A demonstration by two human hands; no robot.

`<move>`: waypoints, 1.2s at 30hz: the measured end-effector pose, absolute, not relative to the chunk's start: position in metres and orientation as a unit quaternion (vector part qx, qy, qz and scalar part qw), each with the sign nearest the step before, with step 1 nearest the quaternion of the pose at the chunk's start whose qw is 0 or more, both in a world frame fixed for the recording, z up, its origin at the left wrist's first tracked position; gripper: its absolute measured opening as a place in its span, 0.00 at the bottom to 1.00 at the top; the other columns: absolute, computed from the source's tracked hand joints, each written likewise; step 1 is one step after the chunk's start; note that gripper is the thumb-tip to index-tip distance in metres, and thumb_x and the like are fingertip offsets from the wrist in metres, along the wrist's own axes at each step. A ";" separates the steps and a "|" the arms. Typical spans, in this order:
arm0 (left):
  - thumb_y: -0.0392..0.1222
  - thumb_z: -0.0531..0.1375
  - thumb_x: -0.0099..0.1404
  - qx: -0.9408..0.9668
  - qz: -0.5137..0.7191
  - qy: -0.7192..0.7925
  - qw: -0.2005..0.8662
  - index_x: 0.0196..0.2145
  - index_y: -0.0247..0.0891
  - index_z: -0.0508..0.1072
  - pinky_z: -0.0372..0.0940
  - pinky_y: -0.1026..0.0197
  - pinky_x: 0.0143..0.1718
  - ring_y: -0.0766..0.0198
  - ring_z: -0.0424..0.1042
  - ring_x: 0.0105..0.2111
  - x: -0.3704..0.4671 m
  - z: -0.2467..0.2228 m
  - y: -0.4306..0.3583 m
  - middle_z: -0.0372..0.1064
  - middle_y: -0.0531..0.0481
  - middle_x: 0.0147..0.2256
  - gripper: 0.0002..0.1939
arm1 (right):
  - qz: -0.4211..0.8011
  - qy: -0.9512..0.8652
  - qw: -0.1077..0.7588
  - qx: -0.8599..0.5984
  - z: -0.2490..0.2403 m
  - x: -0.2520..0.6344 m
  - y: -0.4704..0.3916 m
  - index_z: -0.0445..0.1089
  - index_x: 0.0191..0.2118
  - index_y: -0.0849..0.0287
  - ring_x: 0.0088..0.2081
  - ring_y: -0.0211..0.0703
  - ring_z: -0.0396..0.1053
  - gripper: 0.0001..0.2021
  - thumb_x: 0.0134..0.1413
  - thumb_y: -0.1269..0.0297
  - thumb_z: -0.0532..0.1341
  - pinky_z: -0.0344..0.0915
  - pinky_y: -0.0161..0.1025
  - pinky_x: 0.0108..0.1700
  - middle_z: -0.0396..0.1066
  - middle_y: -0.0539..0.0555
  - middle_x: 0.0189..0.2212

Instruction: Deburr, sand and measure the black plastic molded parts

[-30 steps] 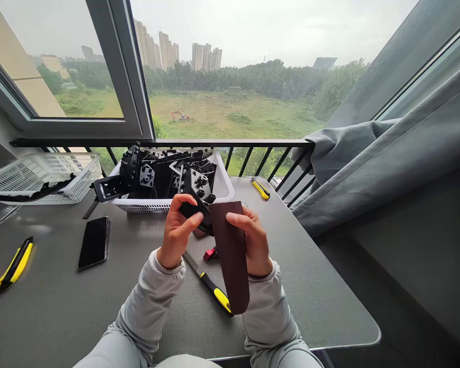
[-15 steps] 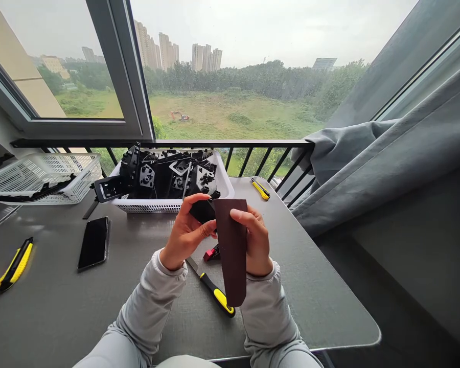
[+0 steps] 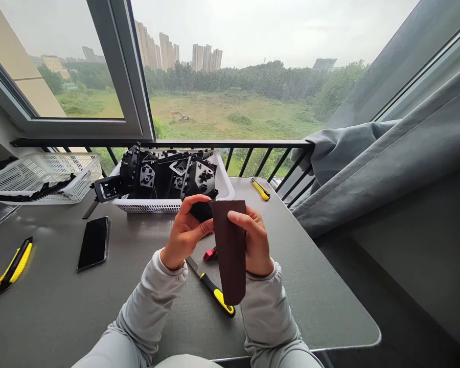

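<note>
A dark brown flat strip (image 3: 230,255), narrower at its lower end, is pinched in my right hand (image 3: 255,237), thumb on its near face. My left hand (image 3: 184,236) grips a black plastic part (image 3: 201,210) between thumb and fingers, close against the strip's upper left edge. The strip hides much of the black part. Below the hands a knife with a black and yellow handle (image 3: 218,296) lies on the grey table (image 3: 302,301). A small red and black object (image 3: 210,254) lies beside the strip, partly covered.
Behind my hands, a white basket (image 3: 149,206) is heaped with black plastic parts. Another white basket (image 3: 82,176) stands at the far left. A phone (image 3: 94,243) and a yellow cutter (image 3: 13,266) lie left; a smaller cutter (image 3: 260,189) lies at the back right.
The strip and my right hand have shifted slightly left. The black part in my left hand has tilted a little, and my left hand has barely moved.
</note>
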State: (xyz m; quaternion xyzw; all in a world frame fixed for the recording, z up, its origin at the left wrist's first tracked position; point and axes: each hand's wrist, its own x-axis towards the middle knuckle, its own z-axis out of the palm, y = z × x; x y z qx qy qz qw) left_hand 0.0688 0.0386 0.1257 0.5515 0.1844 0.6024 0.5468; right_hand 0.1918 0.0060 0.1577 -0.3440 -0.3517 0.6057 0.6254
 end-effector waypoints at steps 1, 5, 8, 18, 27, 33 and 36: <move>0.46 0.68 0.56 0.542 0.614 0.191 0.541 0.43 0.43 0.68 0.70 0.63 0.31 0.66 0.72 0.29 0.069 0.126 0.039 0.72 0.52 0.32 0.19 | 0.605 -0.354 0.624 -0.347 0.158 0.192 0.005 0.73 0.28 0.59 0.16 0.34 0.61 0.09 0.40 0.59 0.66 0.59 0.30 0.17 0.69 0.48 0.18; 0.46 0.70 0.53 0.498 0.666 0.231 0.505 0.35 0.41 0.71 0.67 0.67 0.28 0.70 0.68 0.25 0.068 0.125 0.042 0.68 0.55 0.27 0.15 | 0.601 -0.380 0.603 -0.362 0.155 0.192 0.003 0.73 0.27 0.60 0.18 0.36 0.64 0.10 0.41 0.59 0.67 0.62 0.32 0.19 0.71 0.50 0.20; 0.46 0.71 0.51 0.470 0.691 0.271 0.477 0.30 0.39 0.70 0.63 0.69 0.24 0.73 0.65 0.22 0.065 0.122 0.045 0.65 0.57 0.24 0.15 | 0.592 -0.410 0.595 -0.358 0.152 0.192 0.003 0.74 0.29 0.59 0.20 0.38 0.66 0.10 0.42 0.58 0.68 0.65 0.34 0.22 0.73 0.51 0.23; 0.45 0.63 0.62 0.516 0.722 0.322 0.329 0.35 0.41 0.75 0.61 0.67 0.27 0.71 0.63 0.24 0.064 0.118 0.049 0.69 0.54 0.30 0.06 | 0.527 -0.483 0.573 -0.400 0.147 0.191 -0.003 0.71 0.26 0.59 0.20 0.40 0.67 0.12 0.47 0.55 0.67 0.64 0.35 0.19 0.69 0.49 0.19; 0.44 0.62 0.64 0.572 0.701 0.346 0.250 0.36 0.41 0.76 0.58 0.67 0.26 0.72 0.62 0.24 0.061 0.120 0.046 0.71 0.53 0.31 0.06 | 0.413 -0.576 0.534 -0.461 0.150 0.192 0.000 0.69 0.23 0.60 0.20 0.40 0.67 0.12 0.49 0.58 0.64 0.63 0.33 0.19 0.67 0.50 0.17; 0.43 0.61 0.65 0.587 0.692 0.338 0.250 0.37 0.40 0.75 0.56 0.68 0.23 0.73 0.60 0.22 0.061 0.119 0.046 0.71 0.53 0.30 0.06 | 0.395 -0.573 0.548 -0.464 0.148 0.194 0.002 0.67 0.22 0.59 0.20 0.40 0.67 0.12 0.50 0.58 0.63 0.62 0.34 0.19 0.66 0.49 0.16; 0.44 0.61 0.64 0.586 0.688 0.344 0.253 0.36 0.40 0.75 0.56 0.68 0.22 0.73 0.60 0.21 0.061 0.120 0.045 0.71 0.53 0.30 0.07 | 0.414 -0.577 0.538 -0.454 0.148 0.195 0.002 0.68 0.23 0.60 0.20 0.40 0.66 0.11 0.49 0.59 0.64 0.62 0.33 0.19 0.66 0.49 0.17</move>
